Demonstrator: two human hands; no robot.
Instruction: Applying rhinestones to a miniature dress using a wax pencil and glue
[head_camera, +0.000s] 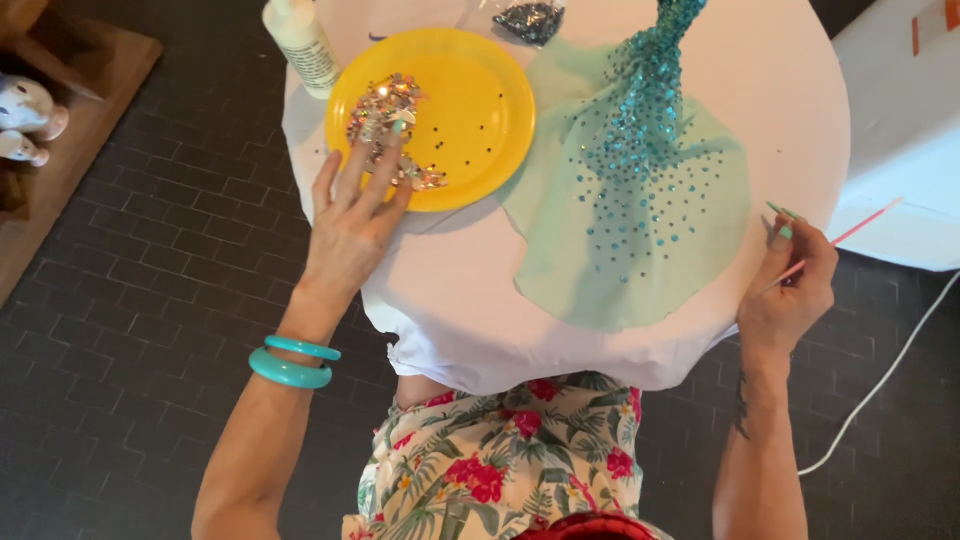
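My left hand (352, 205) lies flat with fingers spread on the near-left rim of a yellow plate (478, 105), fingertips touching a pile of shiny sequins and rhinestones (385, 112). Two teal bangles (292, 362) sit on that wrist. My right hand (790, 285) is at the table's right edge, fingers closed around a thin pink stick (850, 232). Between the hands lies a pale green mesh fabric (640, 200) dotted with teal rhinestones, thickest along a strip running to the far edge.
A round table with a white cloth (440, 290) holds everything. A white glue bottle (302, 42) stands at the far left, a small bag of dark beads (530, 20) at the back. A white cord (880, 385) trails over the dark brick floor at right.
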